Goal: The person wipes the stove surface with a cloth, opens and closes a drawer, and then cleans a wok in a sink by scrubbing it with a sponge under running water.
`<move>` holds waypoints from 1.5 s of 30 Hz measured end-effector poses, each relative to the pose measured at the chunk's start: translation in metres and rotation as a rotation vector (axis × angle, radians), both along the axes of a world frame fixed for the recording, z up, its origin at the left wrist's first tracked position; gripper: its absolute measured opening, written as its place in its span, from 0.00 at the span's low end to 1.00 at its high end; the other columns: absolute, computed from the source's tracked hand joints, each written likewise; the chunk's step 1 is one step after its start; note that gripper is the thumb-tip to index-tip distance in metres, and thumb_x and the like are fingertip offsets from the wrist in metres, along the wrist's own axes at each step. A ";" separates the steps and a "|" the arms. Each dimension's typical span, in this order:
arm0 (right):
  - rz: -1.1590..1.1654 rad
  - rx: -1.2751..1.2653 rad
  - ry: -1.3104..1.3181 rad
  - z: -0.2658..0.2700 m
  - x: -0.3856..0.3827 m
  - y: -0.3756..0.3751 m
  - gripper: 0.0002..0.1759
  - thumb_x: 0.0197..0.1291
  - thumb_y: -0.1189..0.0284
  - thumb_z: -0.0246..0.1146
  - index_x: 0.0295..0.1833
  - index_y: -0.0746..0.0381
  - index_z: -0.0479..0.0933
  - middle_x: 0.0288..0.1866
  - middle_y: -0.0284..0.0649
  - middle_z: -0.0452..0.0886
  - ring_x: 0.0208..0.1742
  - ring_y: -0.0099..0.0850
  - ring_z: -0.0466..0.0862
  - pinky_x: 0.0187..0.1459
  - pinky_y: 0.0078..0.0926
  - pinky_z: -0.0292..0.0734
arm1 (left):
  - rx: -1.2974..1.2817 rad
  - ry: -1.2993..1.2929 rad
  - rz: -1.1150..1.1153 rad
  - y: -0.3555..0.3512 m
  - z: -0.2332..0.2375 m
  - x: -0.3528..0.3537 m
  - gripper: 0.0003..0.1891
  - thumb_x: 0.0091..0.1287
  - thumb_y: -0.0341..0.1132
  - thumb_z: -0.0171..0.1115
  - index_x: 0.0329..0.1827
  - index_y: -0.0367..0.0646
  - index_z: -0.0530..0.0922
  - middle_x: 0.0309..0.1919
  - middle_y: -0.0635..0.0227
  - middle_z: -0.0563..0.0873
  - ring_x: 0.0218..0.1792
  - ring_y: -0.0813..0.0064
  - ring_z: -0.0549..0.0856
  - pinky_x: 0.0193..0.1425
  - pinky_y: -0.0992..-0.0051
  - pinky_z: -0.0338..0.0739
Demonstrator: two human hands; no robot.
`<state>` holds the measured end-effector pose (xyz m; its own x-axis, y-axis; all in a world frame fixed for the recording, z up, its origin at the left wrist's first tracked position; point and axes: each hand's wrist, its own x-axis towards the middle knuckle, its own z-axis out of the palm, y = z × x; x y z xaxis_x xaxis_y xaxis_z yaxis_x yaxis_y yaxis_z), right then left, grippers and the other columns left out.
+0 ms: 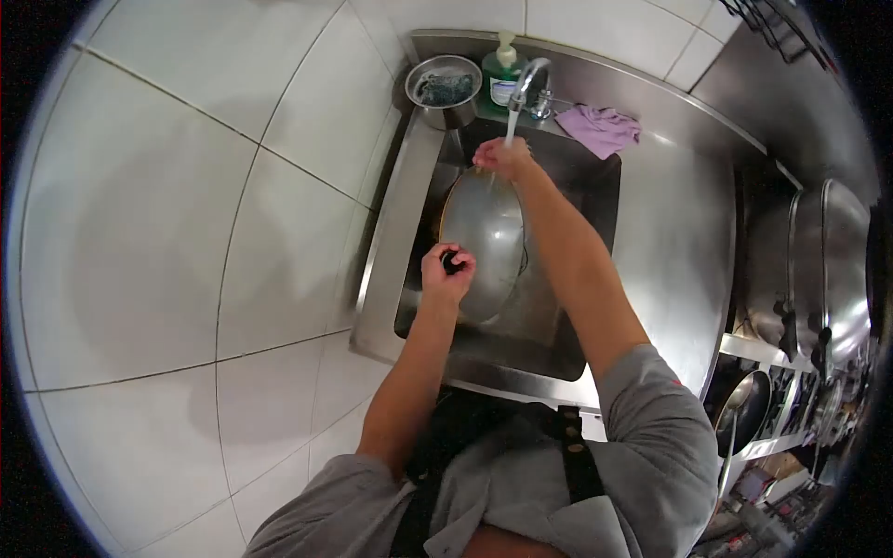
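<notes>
A round metal pot lid (484, 237) is held tilted over the sink (567, 321). My left hand (448, 272) is closed around the lid's black knob (453, 262). At the lid's far rim is my right hand (502, 158), its fingers curled against the edge. Water runs from the faucet (530, 82) onto that hand and the top of the lid. The underside of the lid is hidden, and so are some of the right fingertips.
Behind the sink stand a metal bowl (445, 112) with a dark scrubber (445, 89) and a green soap bottle (502, 79). A pink cloth (600, 128) lies right of the faucet. Tiled wall (307, 186) borders the left; large pans (828, 270) stand at right.
</notes>
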<state>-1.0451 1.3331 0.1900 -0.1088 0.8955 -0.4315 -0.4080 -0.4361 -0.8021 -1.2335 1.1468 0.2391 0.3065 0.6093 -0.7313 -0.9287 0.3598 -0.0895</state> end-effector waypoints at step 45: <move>0.049 0.503 -1.266 0.031 0.061 -0.011 0.08 0.50 0.77 0.55 0.35 0.66 0.78 0.23 0.34 0.79 0.22 0.23 0.77 0.23 0.20 0.70 | 1.162 2.189 -1.526 0.001 -0.099 -0.044 0.09 0.51 0.30 0.60 0.33 0.36 0.76 0.30 0.60 0.80 0.34 0.62 0.81 0.39 0.67 0.75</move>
